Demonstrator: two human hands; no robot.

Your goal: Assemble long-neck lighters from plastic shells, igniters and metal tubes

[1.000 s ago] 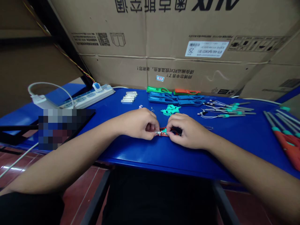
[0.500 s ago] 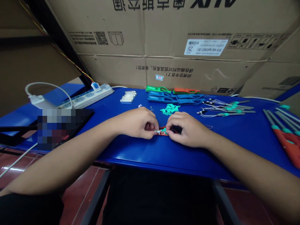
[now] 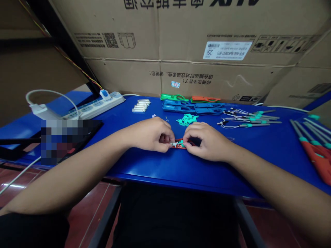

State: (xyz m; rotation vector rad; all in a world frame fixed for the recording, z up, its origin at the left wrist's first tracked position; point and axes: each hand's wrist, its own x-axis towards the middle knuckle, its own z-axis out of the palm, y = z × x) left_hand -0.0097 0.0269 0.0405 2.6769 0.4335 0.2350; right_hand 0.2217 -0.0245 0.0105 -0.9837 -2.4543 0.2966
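Observation:
My left hand [image 3: 148, 135] and my right hand [image 3: 207, 142] meet at the middle of the blue table, with fingers pinching a small red plastic piece [image 3: 179, 144]. A teal clip [image 3: 181, 142] and a thin metal tube [image 3: 172, 144] sit at this piece, partly hidden by my fingers. Just beyond my hands lies a pile of teal plastic clips [image 3: 186, 120]. Several short metal tubes [image 3: 141, 106] lie in a row left of the pile. Several wired metal rods with teal collars [image 3: 249, 121] lie to the right.
Blue plastic strips [image 3: 193, 107], a green piece [image 3: 173, 97] and an orange piece [image 3: 206, 99] lie along the far table edge. At the right sit red-and-teal assemblies [image 3: 317, 160]. A power strip [image 3: 97, 106] stands at back left, cardboard boxes [image 3: 181, 72] behind.
The whole view has shifted slightly up and left. My hands stay on the red piece, with only small finger movements.

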